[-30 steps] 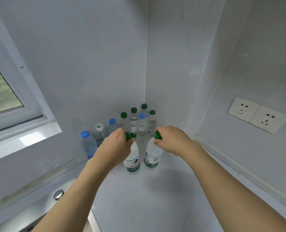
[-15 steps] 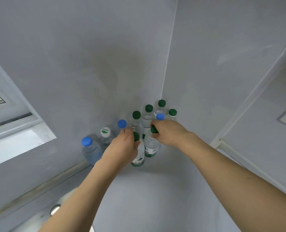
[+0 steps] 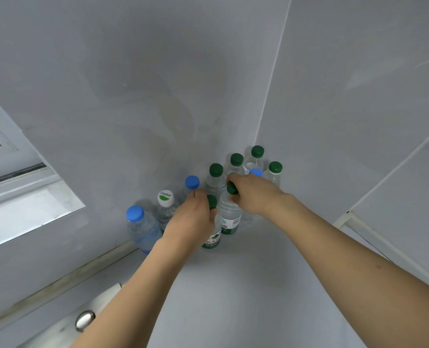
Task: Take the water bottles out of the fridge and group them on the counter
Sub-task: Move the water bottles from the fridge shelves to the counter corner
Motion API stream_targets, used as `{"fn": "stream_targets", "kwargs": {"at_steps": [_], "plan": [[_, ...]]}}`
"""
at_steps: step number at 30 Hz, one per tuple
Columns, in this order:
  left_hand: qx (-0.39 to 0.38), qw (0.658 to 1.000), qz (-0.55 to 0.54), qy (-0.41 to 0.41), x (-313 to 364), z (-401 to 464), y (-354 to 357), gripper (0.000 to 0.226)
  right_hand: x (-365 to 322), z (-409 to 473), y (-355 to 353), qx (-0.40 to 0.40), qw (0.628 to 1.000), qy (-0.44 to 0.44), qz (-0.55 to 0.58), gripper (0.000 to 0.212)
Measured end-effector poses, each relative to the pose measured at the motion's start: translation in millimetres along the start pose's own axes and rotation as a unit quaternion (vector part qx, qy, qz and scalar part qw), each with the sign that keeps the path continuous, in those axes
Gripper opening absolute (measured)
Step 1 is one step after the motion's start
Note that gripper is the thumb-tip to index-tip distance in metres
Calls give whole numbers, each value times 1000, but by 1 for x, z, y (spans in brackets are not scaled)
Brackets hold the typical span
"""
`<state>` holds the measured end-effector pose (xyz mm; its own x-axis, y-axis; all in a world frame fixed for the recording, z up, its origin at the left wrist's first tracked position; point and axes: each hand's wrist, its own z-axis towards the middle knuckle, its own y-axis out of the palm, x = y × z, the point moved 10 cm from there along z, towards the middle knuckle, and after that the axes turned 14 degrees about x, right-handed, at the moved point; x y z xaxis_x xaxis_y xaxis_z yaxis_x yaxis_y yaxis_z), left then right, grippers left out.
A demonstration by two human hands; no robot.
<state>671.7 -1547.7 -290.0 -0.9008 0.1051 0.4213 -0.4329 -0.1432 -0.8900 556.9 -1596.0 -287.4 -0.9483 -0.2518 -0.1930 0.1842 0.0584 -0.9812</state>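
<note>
Left hand (image 3: 192,219) grip curled round neck of green-capped bottle (image 3: 211,241), standing on table (image 3: 233,285). Right hand (image 3: 252,194) grip curled round neck of second green-capped bottle (image 3: 229,222), touching first. Bottle cluster (image 3: 236,164) in wall corner just behind; blue-capped bottle (image 3: 140,227) and white-capped bottle (image 3: 165,205) at left.

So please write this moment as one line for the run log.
step: placing bottles in corner group | left hand: grips green-cap bottle | right hand: grips green-cap bottle | both bottles on counter
</note>
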Motion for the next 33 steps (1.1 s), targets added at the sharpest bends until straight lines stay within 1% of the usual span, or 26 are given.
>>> {"fn": "stream_targets", "kwargs": {"at_steps": [2,5,6,8,11,14,17,24,29,33], "plan": [[-5,1000,7,2,1,2,4,27,2,-1,4,1,1000,4,8,20],[-13,1000,18,5,1,3,6,28,5,-8,6,2,1000,11,21,57],[-16,1000,21,3,0,3,6,28,7,-13,5,5,999,18,33,65],[-17,999,34,1,-1,2,2,30,11,-25,-2,25,997,32,68,72],[16,997,72,35,18,-4,-13,34,23,-58,-26,74,990,60,105,72],[50,992,73,89,58,-15,-28,43,40,-100,-49,108,985,84,102,70],[44,988,66,134,101,-33,-35,50,58,-146,-70,130,980,110,107,68],[21,975,45,216,213,-99,-39,53,111,-270,-119,186,962,175,97,67],[25,954,22,297,313,-165,-43,53,150,-378,-152,227,945,222,75,65],[21,931,13,364,379,-218,-39,52,178,-459,-168,239,930,273,60,63]]}}
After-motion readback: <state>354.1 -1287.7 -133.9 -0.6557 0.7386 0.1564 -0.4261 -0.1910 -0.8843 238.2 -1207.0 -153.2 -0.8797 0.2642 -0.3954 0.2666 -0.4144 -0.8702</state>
